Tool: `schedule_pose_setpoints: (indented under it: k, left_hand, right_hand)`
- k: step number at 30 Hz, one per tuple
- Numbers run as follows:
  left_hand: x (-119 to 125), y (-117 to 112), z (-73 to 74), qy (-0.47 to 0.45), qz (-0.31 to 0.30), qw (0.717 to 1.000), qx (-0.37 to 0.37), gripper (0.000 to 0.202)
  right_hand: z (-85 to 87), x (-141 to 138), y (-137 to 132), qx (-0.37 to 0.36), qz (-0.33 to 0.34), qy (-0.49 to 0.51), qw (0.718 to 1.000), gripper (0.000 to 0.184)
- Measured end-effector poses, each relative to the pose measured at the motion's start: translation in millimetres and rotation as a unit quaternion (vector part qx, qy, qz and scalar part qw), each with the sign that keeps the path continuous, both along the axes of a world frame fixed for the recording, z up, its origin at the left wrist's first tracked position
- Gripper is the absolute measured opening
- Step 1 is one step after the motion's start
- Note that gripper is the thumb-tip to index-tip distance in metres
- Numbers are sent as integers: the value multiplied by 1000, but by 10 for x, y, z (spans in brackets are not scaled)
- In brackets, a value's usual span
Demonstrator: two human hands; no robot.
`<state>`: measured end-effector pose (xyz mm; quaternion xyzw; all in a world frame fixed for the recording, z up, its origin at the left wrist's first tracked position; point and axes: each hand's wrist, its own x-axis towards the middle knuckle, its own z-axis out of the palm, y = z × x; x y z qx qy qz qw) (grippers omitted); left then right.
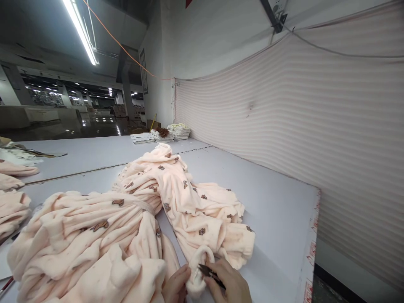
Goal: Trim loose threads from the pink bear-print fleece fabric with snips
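My left hand (177, 283) pinches the edge of a rolled, cuff-like opening (197, 287) in a pale peach plush garment (186, 202) printed with small brown animals. Closed around a pair of dark thread snips (212, 275), my right hand (232, 283) lies just right of that opening. The snips' tips point left, at the fabric inside the cuff, between both hands. Whether the blades touch a thread cannot be made out. A large heap of the same plush fabric (88, 235) lies to the left of my hands.
The pale table (274, 219) has a taped right edge and a seam across it. More peach fabric (12, 210) lies at far left. Stacks of white pieces (179, 131) stand at the back. A striped cloth (299, 113) hangs along the right side. A red pen-like stick (6, 285) lies lower left.
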<state>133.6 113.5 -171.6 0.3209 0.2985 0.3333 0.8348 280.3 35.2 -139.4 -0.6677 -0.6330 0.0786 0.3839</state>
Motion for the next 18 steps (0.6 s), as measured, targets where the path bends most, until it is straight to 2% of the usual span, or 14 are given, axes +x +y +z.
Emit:
schedule_pose_setpoints:
  k: [2, 4, 9, 14, 18]
  left_hand:
    - [-4, 1, 20, -67, -23, 997, -3, 32]
    - [-15, 10, 9, -95, -31, 995, -8, 30]
    - [-62, 32, -29, -79, -41, 996, -10, 33]
    - [-98, 15, 39, -49, -60, 997, -14, 41]
    - [-107, 3, 86, -17, -57, 998, -12, 46]
  right_hand:
    - [17, -22, 28, -10, -3, 22, 1000, 21]
    - [37, -45, 49, -27, -5, 39, 999, 19]
    - [75, -89, 39, -12, 5, 34, 999, 21]
    - [63, -83, 2, -15, -14, 19, 1000, 21]
    - [65, -70, 20, -12, -4, 60, 998, 28]
